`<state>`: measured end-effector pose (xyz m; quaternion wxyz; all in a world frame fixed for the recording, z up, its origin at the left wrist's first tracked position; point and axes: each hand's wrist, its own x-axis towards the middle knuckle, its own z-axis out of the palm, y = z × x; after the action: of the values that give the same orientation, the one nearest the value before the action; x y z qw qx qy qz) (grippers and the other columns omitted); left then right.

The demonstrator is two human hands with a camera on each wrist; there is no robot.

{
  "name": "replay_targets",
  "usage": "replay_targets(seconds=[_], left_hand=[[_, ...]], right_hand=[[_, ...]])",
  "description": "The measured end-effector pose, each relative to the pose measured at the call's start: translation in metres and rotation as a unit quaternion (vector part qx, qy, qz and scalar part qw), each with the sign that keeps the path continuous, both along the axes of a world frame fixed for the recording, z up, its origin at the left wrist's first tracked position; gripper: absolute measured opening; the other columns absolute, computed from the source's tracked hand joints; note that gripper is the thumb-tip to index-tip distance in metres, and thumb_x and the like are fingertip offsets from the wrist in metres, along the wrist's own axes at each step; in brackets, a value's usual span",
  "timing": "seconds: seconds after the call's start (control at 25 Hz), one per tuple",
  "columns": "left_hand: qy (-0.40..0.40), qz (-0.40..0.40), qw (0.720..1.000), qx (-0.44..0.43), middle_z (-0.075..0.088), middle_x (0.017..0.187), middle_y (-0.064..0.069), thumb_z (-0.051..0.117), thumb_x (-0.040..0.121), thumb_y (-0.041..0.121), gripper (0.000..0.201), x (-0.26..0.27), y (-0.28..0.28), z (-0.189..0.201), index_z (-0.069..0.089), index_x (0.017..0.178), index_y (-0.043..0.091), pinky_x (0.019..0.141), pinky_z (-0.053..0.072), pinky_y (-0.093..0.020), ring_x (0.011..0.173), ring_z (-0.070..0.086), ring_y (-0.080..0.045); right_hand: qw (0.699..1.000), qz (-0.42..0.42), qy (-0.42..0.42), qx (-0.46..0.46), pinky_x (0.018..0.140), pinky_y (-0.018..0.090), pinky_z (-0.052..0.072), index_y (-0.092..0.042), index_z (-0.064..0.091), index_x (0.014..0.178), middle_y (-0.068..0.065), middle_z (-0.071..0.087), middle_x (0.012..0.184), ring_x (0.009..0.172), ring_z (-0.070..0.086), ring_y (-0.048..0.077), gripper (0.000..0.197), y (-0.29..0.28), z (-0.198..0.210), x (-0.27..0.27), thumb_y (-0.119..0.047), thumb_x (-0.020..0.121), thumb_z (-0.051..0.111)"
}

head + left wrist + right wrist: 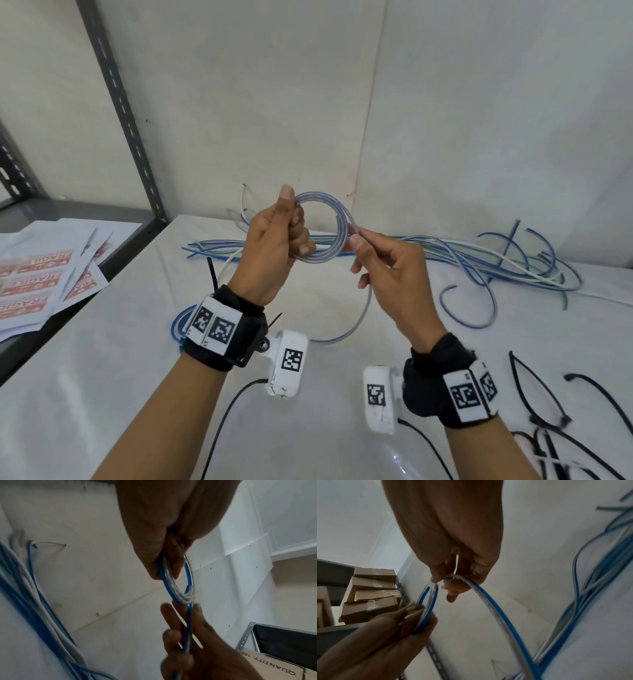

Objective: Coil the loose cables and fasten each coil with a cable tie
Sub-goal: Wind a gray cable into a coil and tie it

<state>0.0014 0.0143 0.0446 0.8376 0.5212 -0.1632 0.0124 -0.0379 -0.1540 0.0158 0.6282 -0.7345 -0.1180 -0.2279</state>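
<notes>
A white-covered tabletop [342, 394] stands against a pale wall, with a grey shelf rack to its left. In the head view the coil [323, 228] of clear, blue-striped cable is held up above the tabletop, its ring facing the camera. The left hand [274, 246] grips the coil's left side, fingers curled through the ring and thumb upright on top. The right hand [387, 270] is on the coil's right, pinching the free run of cable where it leaves the ring; that run trails right and down to the loose cables [479, 263] behind the coil. Black cable ties [537, 394] lie well right of the coil, nearer the right hand.

From the left wrist, the coil [178, 582] is seen edge-on, hanging below the closed left hand [163, 524], and the right hand's fingers [168, 616] meet it from beneath along the cable's line.

From the right wrist, the right hand [453, 534] pinches the cable at the coil's top, the tail arching down and right; the left hand [399, 628] clasps the coil's [428, 604] lower arc. The next wrap likely goes leftward over the ring.
</notes>
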Motion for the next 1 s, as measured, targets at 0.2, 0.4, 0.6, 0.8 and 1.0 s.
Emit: replay_targets(seconds=[0.2, 0.4, 0.6, 0.8, 1.0], left_hand=[[0.014, 0.026, 0.997, -0.067, 0.011, 0.065, 0.002, 0.033, 0.110, 0.038, 0.044, -0.006, -0.015, -0.005, 0.035, 0.071, 0.018, 0.049, 0.031, -0.022, 0.049, 0.017, -0.009], [0.083, -0.042, 0.996, 0.020, 0.028, 0.051, 0.002, 0.037, 0.109, 0.035, 0.047, 0.001, -0.008, -0.002, 0.051, 0.072, 0.010, 0.059, 0.049, -0.030, 0.043, 0.032, -0.014], [-0.019, -0.092, 0.944, 0.315, 0.028, 0.059, 0.002, 0.047, 0.106, 0.039, 0.043, -0.004, 0.004, -0.008, 0.049, 0.076, 0.007, 0.065, 0.052, -0.031, 0.050, 0.029, -0.014], [-0.098, 0.020, 0.970, 0.222, 0.028, 0.062, 0.003, 0.043, 0.108, 0.032, 0.041, -0.002, 0.000, -0.010, 0.044, 0.076, 0.008, 0.060, 0.045, -0.033, 0.052, 0.032, -0.010], [-0.041, 0.031, 0.999, 0.009, 0.018, 0.063, 0.005, 0.034, 0.111, 0.030, 0.040, -0.007, -0.016, -0.008, 0.036, 0.073, 0.018, 0.055, 0.036, -0.026, 0.051, 0.020, -0.010]], right_hand=[[0.997, -0.001, 0.005, 0.075, 0.050, 0.025, 0.048, -0.020, 0.075, 0.107, 0.005, 0.068, 0.076, 0.063, 0.054, 0.013, 0.015, 0.026, -0.004, -0.006, -0.022, 0.101, 0.062], [0.996, -0.018, -0.036, -0.085, 0.058, 0.024, 0.042, -0.013, 0.075, 0.097, -0.016, 0.062, 0.064, 0.057, 0.051, 0.003, 0.019, -0.005, 0.007, -0.002, -0.020, 0.103, 0.058], [0.959, 0.027, 0.011, -0.283, 0.069, 0.043, 0.048, -0.016, 0.076, 0.097, 0.000, 0.071, 0.080, 0.076, 0.063, 0.025, 0.023, -0.032, 0.012, -0.002, -0.030, 0.102, 0.058], [0.987, -0.003, 0.008, -0.158, 0.057, 0.031, 0.050, -0.020, 0.077, 0.111, -0.011, 0.073, 0.080, 0.061, 0.054, 0.008, 0.019, -0.027, 0.014, -0.004, -0.023, 0.101, 0.062], [0.999, -0.008, -0.017, -0.042, 0.049, 0.027, 0.051, -0.017, 0.075, 0.112, -0.003, 0.075, 0.083, 0.061, 0.054, 0.010, 0.019, 0.000, 0.011, -0.008, -0.019, 0.103, 0.059]])
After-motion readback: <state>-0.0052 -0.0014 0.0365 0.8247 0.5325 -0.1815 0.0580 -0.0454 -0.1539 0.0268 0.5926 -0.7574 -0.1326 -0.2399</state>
